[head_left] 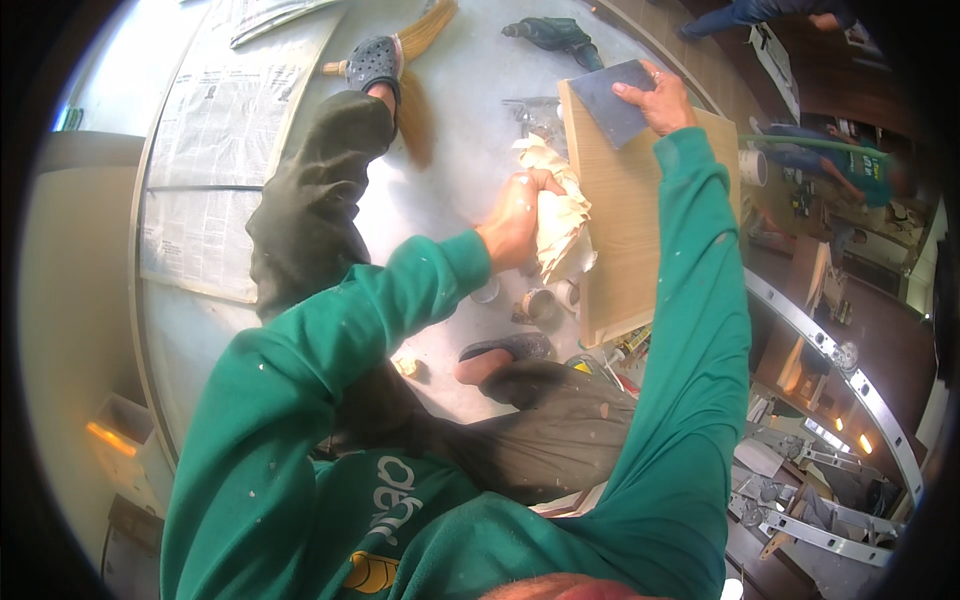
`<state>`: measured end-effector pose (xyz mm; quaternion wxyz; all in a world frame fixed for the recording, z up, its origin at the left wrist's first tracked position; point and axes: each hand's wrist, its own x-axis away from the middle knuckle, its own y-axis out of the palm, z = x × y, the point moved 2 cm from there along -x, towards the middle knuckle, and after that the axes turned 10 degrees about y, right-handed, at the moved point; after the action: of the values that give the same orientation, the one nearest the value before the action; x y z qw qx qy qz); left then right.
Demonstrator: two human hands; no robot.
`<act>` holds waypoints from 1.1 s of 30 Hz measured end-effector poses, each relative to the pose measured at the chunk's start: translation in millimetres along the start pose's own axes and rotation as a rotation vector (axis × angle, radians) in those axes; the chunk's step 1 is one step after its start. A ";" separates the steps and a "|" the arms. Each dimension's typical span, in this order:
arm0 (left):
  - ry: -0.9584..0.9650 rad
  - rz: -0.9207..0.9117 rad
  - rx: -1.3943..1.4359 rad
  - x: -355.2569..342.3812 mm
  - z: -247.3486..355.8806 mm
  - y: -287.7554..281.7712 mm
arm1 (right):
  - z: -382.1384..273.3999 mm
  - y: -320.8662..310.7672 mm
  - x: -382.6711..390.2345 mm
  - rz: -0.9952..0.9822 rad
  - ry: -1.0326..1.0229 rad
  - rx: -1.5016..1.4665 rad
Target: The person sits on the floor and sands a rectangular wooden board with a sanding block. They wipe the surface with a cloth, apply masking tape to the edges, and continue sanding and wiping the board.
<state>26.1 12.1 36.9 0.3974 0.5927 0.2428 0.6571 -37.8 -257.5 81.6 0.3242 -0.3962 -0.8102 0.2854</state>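
My right hand (660, 100) grips a flat dark grey square sheet (612, 108), thumb on its face, at the top end of an upright light wooden board (630, 240). My left hand (512, 215) is closed on a crumpled bundle of cream paper (560, 225) beside the board's left edge. Both forearms come up in green sleeves; the board's right side is partly behind my right arm.
A drill (555, 38), a straw broom (420, 120), tins (538, 305) and newspaper-covered panels (205, 230) surround my legs and feet. An aluminium ladder (820, 335) lies at right. Other people (860, 175) are in the upper right among wooden pieces.
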 end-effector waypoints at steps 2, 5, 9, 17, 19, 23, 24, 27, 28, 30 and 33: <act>0.016 0.001 -0.002 -1.8 0.3 -3.1 | -14.7 1.2 9.6 -0.040 0.023 -0.056; 0.069 0.010 -0.037 0.7 2.2 0.0 | -17.5 0.0 11.7 -0.031 0.028 -0.022; 0.095 0.018 -0.054 5.6 5.5 2.9 | -33.0 -2.8 24.3 -0.024 0.006 0.181; 0.074 0.017 -0.028 0.8 1.6 1.3 | 2.3 -1.3 0.4 -0.014 0.001 -0.066; 0.023 0.000 0.019 -3.1 0.6 -1.0 | 2.0 -0.7 -1.5 -0.026 0.019 -0.048; 0.004 0.002 0.007 -2.5 1.9 -1.5 | -11.0 -0.9 3.3 -0.029 0.033 0.037; 0.021 0.007 -0.008 -1.4 2.1 -1.0 | -14.4 -1.1 5.7 -0.031 0.028 0.060; 0.039 0.008 -0.018 -2.2 0.9 -1.6 | -19.2 -3.8 10.9 -0.038 0.013 0.134; 0.041 0.008 -0.015 -3.7 0.2 -3.0 | -20.1 -4.4 11.9 -0.044 0.006 0.159; 0.018 -0.015 0.001 -7.5 -1.3 -6.2 | -21.5 -5.8 13.8 -0.060 0.014 0.139; 0.021 -0.031 -0.006 -9.6 -1.6 -7.5 | -24.5 -6.3 17.9 -0.058 0.037 0.031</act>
<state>26.1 8.8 25.1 0.4068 0.5808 0.2543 0.6576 -30.9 -240.9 106.9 0.3533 -0.3726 -0.8109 0.2808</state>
